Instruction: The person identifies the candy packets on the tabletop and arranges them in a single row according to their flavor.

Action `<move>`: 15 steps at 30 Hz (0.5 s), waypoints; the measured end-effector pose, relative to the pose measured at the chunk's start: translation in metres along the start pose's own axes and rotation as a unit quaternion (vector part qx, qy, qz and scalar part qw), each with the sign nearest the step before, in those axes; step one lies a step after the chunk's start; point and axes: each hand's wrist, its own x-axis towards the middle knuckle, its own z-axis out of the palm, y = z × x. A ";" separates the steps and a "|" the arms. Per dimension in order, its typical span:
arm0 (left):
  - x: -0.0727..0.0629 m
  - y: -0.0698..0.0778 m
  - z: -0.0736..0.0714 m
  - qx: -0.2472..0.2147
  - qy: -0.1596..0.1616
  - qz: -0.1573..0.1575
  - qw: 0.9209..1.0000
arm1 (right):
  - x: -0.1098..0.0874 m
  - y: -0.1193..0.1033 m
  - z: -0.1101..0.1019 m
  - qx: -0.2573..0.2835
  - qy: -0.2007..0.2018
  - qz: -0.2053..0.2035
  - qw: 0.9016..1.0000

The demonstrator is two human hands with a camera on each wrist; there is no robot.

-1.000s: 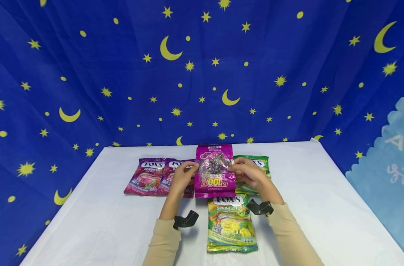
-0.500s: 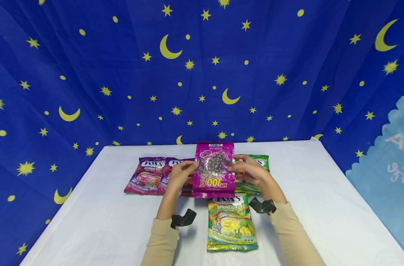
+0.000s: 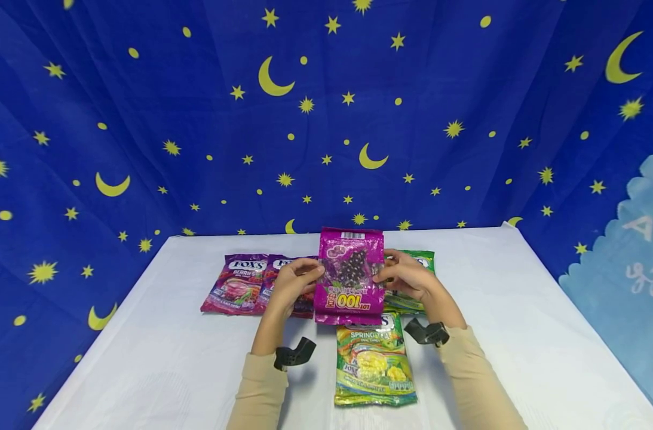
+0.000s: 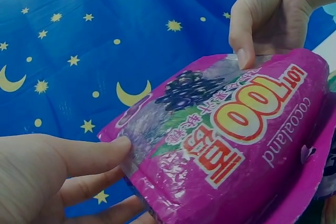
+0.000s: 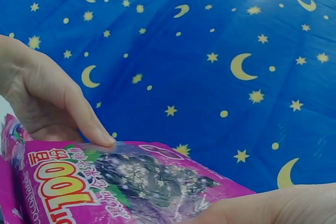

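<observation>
A magenta Lot 100 candy bag [image 3: 350, 278], printed with dark berries, is held up between both hands, its lettering upside down in the head view. My left hand [image 3: 294, 283] pinches its left edge, thumb on the printed face and fingers behind. On the opposite edge, my right hand [image 3: 409, 276] grips it the same way. The left wrist view shows the bag [image 4: 231, 140] large and tilted, with the left thumb near its corner. Behind the held bag, parts of the neighbouring candy bags are hidden.
Two purple Fox's Berries bags [image 3: 237, 284] lie side by side on the white table [image 3: 159, 346]. A green Fox's bag [image 3: 424, 260] lies behind the right hand. Nearer, a green-yellow Fox's Spring Tea bag [image 3: 374, 364] lies between the forearms. A blue star-and-moon cloth [image 3: 326, 119] hangs behind.
The Lot 100 bag has shifted slightly to the right, and its lower edge now covers more of the Spring Tea bag's top. Both hands keep their hold; the other bags have stayed put.
</observation>
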 end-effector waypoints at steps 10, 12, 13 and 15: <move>0.000 0.002 0.000 -0.004 -0.006 0.000 1.000 | -0.003 -0.004 -0.001 0.013 -0.016 -0.008 1.000; 0.000 0.003 0.000 -0.005 -0.007 -0.002 1.000 | -0.004 -0.004 -0.001 0.012 -0.018 -0.008 1.000; 0.000 0.003 0.000 -0.006 -0.007 -0.002 1.000 | -0.004 -0.005 -0.001 0.011 -0.019 -0.008 1.000; -0.001 0.004 0.000 -0.006 -0.010 -0.005 1.000 | -0.005 -0.005 -0.001 0.011 -0.019 -0.008 1.000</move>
